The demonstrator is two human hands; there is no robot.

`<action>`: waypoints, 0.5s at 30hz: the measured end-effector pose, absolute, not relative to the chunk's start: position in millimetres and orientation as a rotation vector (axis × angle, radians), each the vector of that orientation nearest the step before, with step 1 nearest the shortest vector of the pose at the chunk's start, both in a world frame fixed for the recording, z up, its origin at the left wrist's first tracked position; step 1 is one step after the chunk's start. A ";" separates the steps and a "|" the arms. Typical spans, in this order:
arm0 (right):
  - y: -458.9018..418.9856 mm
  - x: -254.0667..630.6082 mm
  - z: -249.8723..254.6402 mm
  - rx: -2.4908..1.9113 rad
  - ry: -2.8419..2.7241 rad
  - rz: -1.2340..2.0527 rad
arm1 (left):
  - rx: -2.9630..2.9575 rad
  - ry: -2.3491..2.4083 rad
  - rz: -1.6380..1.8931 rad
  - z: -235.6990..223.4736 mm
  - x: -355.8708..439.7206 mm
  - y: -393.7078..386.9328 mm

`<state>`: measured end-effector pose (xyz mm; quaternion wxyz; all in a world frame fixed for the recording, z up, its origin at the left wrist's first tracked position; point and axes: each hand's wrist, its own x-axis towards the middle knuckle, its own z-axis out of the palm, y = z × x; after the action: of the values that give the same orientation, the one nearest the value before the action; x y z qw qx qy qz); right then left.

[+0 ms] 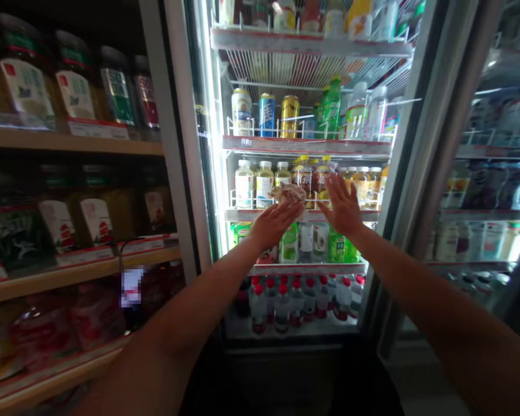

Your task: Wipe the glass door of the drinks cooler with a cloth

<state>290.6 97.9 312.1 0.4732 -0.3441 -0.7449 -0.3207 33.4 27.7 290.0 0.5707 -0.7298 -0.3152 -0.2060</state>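
A crumpled pale cloth (291,193) is under the fingers of my left hand (275,222), which holds it up in front of the middle of a lit drinks fridge. To its right, my right hand (343,211) is raised with the fingers spread and nothing in it. Both arms are stretched forward. Faint streaks of reflection suggest a glass door before the shelves, and both hands look to be at that surface; actual contact of the right palm cannot be made out. Behind the hands stand bottles with yellow caps (304,173), partly covered by the cloth and fingers.
Fridge shelves hold cans (267,115), green bottles (331,107) and, lowest, red-capped bottles (282,309). Left of the fridge frame (173,115), a wooden shelf unit (82,143) carries large bottles. A metal upright (437,144) and a further fridge section (489,216) stand at right.
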 end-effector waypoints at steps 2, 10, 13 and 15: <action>107.5 308.1 327.5 -0.935 -1.689 -0.743 | -1.754 -0.730 -0.465 315.1 36.4 28.8; 135.3 318.0 333.1 -0.933 -1.490 -0.703 | -1.913 -0.572 -0.311 414.6 69.1 41.2; 132.7 314.9 327.8 -0.918 -1.458 -0.727 | -1.906 -0.628 -0.294 444.0 82.4 50.3; 130.6 314.9 326.5 -0.920 -1.450 -0.733 | -1.907 -0.664 -0.333 465.3 90.3 58.8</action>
<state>314.9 130.6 326.5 0.5951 -0.3961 -0.6240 -0.3154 90.3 58.8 465.3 0.5205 -0.7956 -0.2772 -0.1389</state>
